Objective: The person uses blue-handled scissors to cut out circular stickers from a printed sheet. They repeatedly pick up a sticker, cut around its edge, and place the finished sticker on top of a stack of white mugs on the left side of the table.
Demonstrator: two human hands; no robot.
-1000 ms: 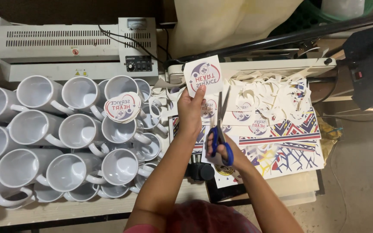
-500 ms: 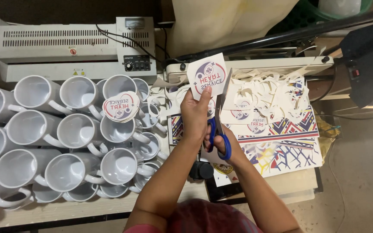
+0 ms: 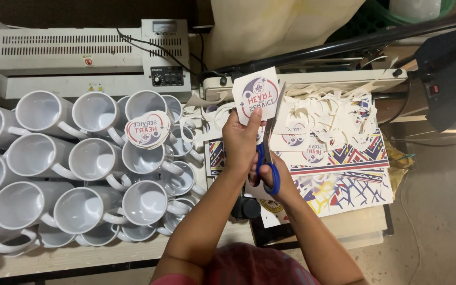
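Crowding the wooden workbench (image 3: 80, 256) are white mugs (image 3: 88, 158) lying on their sides, a grey laminator (image 3: 80, 58) behind them, and patterned printed sheets (image 3: 344, 179) under curled paper trimmings (image 3: 333, 113). A cut round print (image 3: 148, 130) rests on the mugs. The left hand (image 3: 241, 140) pinches a square paper print (image 3: 257, 94) by its lower edge, held upright (design facing the camera). Just right of it, the right hand (image 3: 270, 177) grips blue-handled scissors (image 3: 268, 153), blades pointing up along the print's right edge, slightly parted.
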